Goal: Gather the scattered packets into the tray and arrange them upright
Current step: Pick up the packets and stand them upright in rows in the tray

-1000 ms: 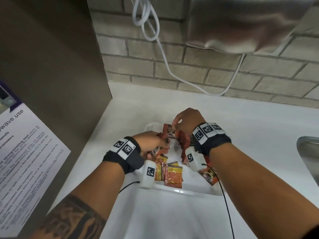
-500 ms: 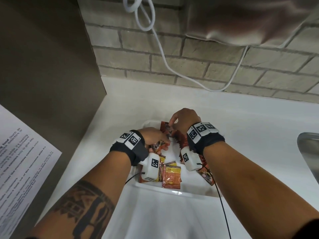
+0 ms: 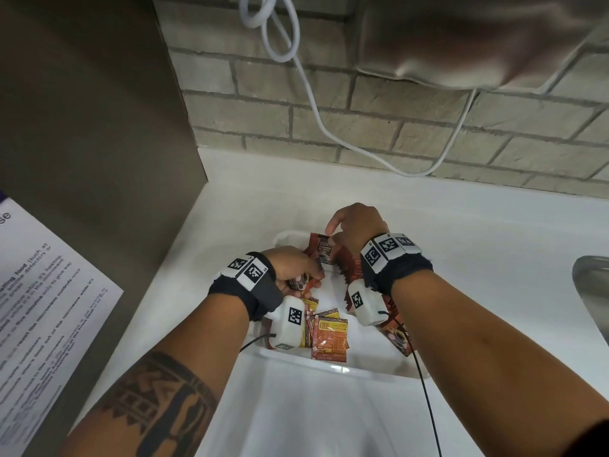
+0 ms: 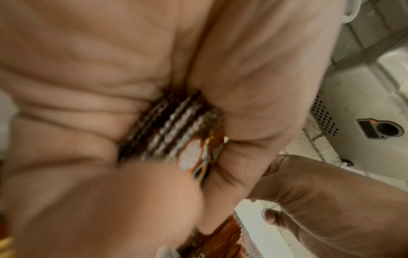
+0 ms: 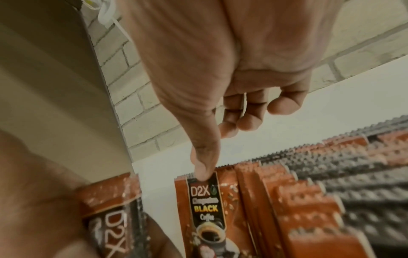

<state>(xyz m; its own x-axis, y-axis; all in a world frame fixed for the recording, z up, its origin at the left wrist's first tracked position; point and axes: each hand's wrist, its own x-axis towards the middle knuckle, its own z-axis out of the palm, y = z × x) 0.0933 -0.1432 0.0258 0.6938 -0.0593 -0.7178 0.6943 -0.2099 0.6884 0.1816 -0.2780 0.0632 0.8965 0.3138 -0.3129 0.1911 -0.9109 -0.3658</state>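
A white tray [image 3: 336,367] sits on the counter in front of me. Brown coffee packets [image 5: 309,192] stand upright in a row along its right side. My right hand [image 3: 331,234] pinches the top edge of the front packet [image 5: 205,200] of that row, thumb on its printed face. To the left, my left hand [image 3: 304,275] grips a stack of several brown packets [image 4: 176,129], fingers curled tightly round them. Orange and yellow packets [image 3: 329,334] lie in the near part of the tray, and another brown packet [image 3: 398,338] lies under my right wrist.
A brown cabinet side [image 3: 99,127] with a printed notice [image 3: 49,308] stands at the left. A steel sink edge [image 3: 593,291] is at the right. A white cable [image 3: 313,110] hangs over the brick wall behind, below a metal appliance [image 3: 478,37].
Both hands stay at the far end of the tray. The left hand keeps its stack, the right hand stays on the front packet of the row. My view has shifted slightly.
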